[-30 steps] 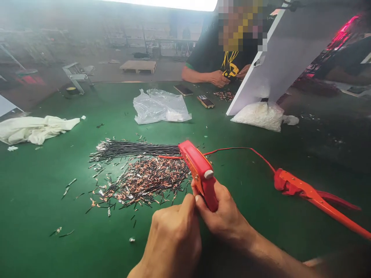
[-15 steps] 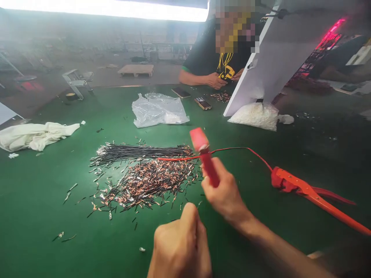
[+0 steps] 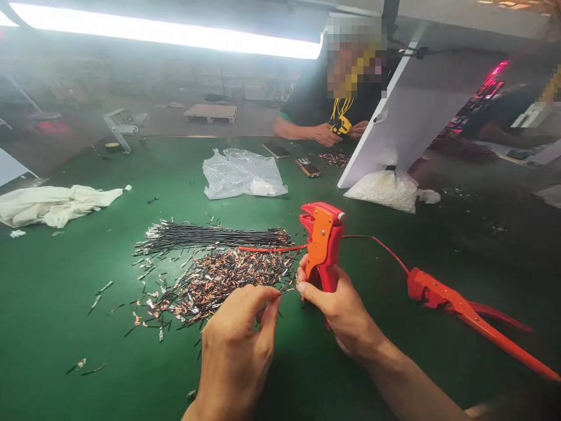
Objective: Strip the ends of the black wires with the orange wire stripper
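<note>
My right hand (image 3: 339,301) is closed around the handles of a red and orange wire stripper (image 3: 322,242), held upright with its jaws pointing left. Just left of it, my left hand (image 3: 241,336) pinches a short wire (image 3: 286,290) between thumb and fingertips; its tip sticks out toward my right hand. Behind my left hand lies a pile of short wire offcuts (image 3: 228,280), black with bare copper ends. Beyond that pile stretches a bundle of black wires (image 3: 219,235) with metal terminals at the left end. A red wire (image 3: 272,249) runs between pile and bundle.
A second red tool (image 3: 460,298) with long handles lies at right. Farther back are a clear plastic bag (image 3: 243,175), two phones (image 3: 308,168), a bag of white pieces (image 3: 385,190) and a slanted white panel (image 3: 381,123). White cloth (image 3: 56,204) lies left. Across the table sits a co-worker (image 3: 302,123).
My right hand has turned the wire stripper so its side faces me. The left hand has shifted left and up, and the wire in its fingertips now shows.
</note>
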Available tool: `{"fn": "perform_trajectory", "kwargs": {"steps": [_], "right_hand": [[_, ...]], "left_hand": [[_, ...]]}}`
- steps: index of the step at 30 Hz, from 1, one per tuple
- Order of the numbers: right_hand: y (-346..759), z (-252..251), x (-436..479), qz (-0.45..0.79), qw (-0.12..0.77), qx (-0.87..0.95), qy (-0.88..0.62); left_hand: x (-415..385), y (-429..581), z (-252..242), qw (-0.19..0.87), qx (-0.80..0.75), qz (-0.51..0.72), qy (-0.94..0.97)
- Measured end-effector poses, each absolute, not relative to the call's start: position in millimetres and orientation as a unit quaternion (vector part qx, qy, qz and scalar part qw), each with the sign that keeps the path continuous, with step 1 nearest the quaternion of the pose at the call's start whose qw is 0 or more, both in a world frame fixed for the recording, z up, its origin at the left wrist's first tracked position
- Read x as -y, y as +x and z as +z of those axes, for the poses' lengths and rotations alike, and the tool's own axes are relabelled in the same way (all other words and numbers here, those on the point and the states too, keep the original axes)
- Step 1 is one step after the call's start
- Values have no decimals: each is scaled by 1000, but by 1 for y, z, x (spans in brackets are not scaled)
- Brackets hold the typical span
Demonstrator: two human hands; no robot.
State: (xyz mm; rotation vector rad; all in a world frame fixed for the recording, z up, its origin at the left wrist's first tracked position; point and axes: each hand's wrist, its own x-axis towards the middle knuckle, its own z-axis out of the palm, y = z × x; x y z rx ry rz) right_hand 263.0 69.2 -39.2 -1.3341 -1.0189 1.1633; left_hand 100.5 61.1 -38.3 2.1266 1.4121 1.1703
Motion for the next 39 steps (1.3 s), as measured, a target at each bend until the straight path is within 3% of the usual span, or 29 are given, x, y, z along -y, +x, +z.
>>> {"fn": "perform_trajectory", "kwargs": {"steps": [8, 12, 18, 21, 26, 31, 35, 39], "right_hand": [[261, -35, -59, 632, 508, 379, -446], [256, -39, -57, 639, 504, 370, -449], [255, -39, -59, 636, 505, 385, -439], [259, -40, -58, 654, 512, 382, -404], [261, -40, -54, 735, 490, 360, -299], [252, -36, -50, 797, 458, 321, -228], [246, -33, -47, 820, 456, 271, -215], [248, -38, -48, 826, 460, 203, -254]], "left_hand": [[-61, 100, -43, 97, -485, 376, 783], [-60, 102, -44, 55, -471, 368, 800], [-57, 103, -40, 95, -476, 374, 790], [-56, 99, -30, 112, -490, 377, 778], [-62, 85, 0, 27, -501, 426, 753], [-68, 81, 14, 22, -513, 436, 739], [-60, 86, 0, 14, -441, 480, 758], [-49, 96, -27, -58, -295, 463, 834]]}}
